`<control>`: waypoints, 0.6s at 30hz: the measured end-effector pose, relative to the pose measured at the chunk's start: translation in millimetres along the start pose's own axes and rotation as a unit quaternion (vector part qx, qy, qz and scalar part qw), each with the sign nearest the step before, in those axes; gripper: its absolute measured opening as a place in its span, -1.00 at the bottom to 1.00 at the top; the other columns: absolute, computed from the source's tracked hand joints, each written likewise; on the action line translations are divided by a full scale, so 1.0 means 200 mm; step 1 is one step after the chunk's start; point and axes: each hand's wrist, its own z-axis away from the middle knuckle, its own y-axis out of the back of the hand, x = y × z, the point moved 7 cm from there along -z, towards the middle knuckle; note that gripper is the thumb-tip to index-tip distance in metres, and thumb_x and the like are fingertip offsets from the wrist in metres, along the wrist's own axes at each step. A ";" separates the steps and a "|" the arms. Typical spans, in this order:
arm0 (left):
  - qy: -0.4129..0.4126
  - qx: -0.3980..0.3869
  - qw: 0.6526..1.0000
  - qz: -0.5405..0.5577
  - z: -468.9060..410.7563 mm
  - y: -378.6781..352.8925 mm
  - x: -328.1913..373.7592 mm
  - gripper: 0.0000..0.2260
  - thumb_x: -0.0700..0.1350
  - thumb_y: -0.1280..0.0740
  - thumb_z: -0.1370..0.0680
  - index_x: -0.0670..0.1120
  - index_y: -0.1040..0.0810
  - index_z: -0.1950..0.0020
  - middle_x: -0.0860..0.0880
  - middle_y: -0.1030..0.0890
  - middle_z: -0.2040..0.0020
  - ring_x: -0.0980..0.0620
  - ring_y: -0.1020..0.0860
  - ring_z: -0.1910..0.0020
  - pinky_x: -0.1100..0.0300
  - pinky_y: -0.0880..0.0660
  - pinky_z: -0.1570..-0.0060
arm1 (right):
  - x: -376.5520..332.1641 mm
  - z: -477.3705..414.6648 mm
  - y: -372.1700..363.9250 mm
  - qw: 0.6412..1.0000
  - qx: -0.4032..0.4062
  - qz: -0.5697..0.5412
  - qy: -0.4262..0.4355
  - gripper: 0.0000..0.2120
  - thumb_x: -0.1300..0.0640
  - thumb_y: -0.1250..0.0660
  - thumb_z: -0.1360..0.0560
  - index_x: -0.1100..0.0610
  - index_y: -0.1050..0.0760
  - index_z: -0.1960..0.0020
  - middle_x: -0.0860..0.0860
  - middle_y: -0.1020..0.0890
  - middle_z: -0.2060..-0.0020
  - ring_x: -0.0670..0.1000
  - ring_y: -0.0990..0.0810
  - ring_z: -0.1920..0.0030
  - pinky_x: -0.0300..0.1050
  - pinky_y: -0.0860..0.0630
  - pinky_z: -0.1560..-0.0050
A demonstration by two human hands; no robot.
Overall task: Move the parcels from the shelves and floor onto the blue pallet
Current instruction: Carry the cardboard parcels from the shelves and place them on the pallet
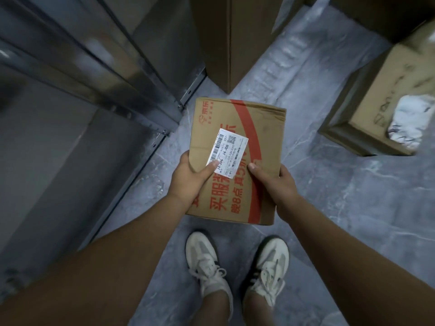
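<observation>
**Parcel in both hands, above the floor**

I hold a brown cardboard parcel [237,161] in front of me, over the grey marbled floor [329,196] and above my two white trainers [207,262]. My left hand [188,177] has a closed grip on the parcel's near left edge, the thumb lying across the top and touching the corner of the white shipping label [227,152]. My right hand [274,182] grips the near right edge in the same way, thumb on top, fingers wrapped under and out of sight. The parcel's top face carries a red curved band and red printed characters, and it tilts a little away from me.

To my left stands a grey metal shelf frame [131,90], its foot near the parcel's far left corner. Straight ahead a tall cardboard carton [226,38] stands on the floor. To the right lies another carton [386,97] with a crumpled white label on it, well apart from the parcel I hold.
</observation>
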 end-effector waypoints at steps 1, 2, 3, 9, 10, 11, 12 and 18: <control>-0.007 -0.007 1.000 0.001 0.09 0.00 0.11 -0.42 0.18 -0.51 -0.40 0.02 -0.43 -0.33 0.07 -0.66 -0.08 0.07 -0.64 -0.05 0.00 -0.58 -0.12 | -0.09 0.10 0.07 1.000 0.005 0.001 0.007 -0.42 -0.05 -0.59 -0.31 0.05 -0.49 -0.25 -0.04 -0.69 -0.04 -0.03 -0.69 0.01 -0.09 -0.62 0.03; -0.014 -0.014 1.000 0.003 0.18 0.00 0.23 -0.41 0.20 -0.50 -0.39 0.05 -0.43 -0.33 0.09 -0.66 -0.07 0.09 -0.64 -0.04 0.04 -0.59 -0.09 | -0.19 0.21 0.14 1.000 0.010 0.002 0.013 -0.44 -0.05 -0.58 -0.32 0.05 -0.51 -0.24 -0.04 -0.69 -0.03 -0.03 -0.69 0.01 -0.12 -0.61 0.07; -0.020 -0.017 1.000 0.009 0.29 0.01 0.35 -0.41 0.21 -0.50 -0.39 0.08 -0.43 -0.33 0.12 -0.66 -0.05 0.14 -0.64 -0.02 0.11 -0.59 -0.05 | -0.29 0.33 0.21 1.000 0.013 0.001 0.016 -0.46 -0.05 -0.58 -0.32 0.05 -0.52 -0.23 -0.04 -0.69 -0.03 -0.04 -0.69 0.01 -0.15 -0.60 0.09; -0.084 -0.041 0.995 0.027 0.98 0.22 1.20 -0.45 0.23 -0.50 -0.38 0.13 -0.44 -0.30 0.17 -0.66 -0.02 0.22 -0.64 0.05 0.22 -0.57 0.05 | -1.04 1.22 0.56 0.997 0.008 0.009 0.072 -0.57 -0.10 -0.52 -0.37 -0.06 -0.52 -0.19 -0.12 -0.68 -0.01 -0.13 -0.67 0.08 -0.27 -0.50 0.27; -0.102 -0.039 0.994 0.030 1.10 0.27 1.37 -0.46 0.23 -0.50 -0.38 0.13 -0.45 -0.29 0.16 -0.66 -0.03 0.22 -0.63 0.04 0.22 -0.56 0.05 | -1.19 1.37 0.61 0.995 0.007 0.009 0.095 -0.58 -0.10 -0.51 -0.37 -0.06 -0.52 -0.18 -0.13 -0.68 0.00 -0.15 -0.67 0.08 -0.29 -0.50 0.29; -0.120 -0.036 0.992 0.031 1.22 0.32 1.54 -0.46 0.23 -0.50 -0.37 0.13 -0.45 -0.28 0.17 -0.65 -0.02 0.22 -0.62 0.03 0.23 -0.55 0.07 | -1.33 1.53 0.67 0.993 0.009 0.007 0.115 -0.58 -0.11 -0.51 -0.38 -0.07 -0.52 -0.19 -0.14 -0.68 0.00 -0.13 -0.67 0.07 -0.30 -0.50 0.30; -0.142 -0.032 0.989 0.032 1.35 0.37 1.71 -0.47 0.22 -0.50 -0.38 0.12 -0.45 -0.27 0.18 -0.64 -0.02 0.22 -0.61 0.02 0.24 -0.54 0.06 | -1.47 1.70 0.72 0.991 0.014 0.006 0.135 -0.59 -0.11 -0.51 -0.38 -0.08 -0.52 -0.18 -0.15 -0.68 0.01 -0.13 -0.68 0.06 -0.31 -0.51 0.32; -0.281 -0.037 0.958 0.045 2.13 0.62 2.51 -0.55 0.22 -0.50 -0.37 0.22 -0.46 -0.20 0.23 -0.65 0.00 0.27 -0.62 0.02 0.11 -0.57 -0.09 | -2.05 2.53 1.02 0.961 0.036 -0.046 0.272 -0.38 -0.15 -0.56 -0.27 -0.11 -0.47 -0.28 -0.11 -0.66 -0.07 -0.12 -0.71 0.13 -0.31 -0.56 0.37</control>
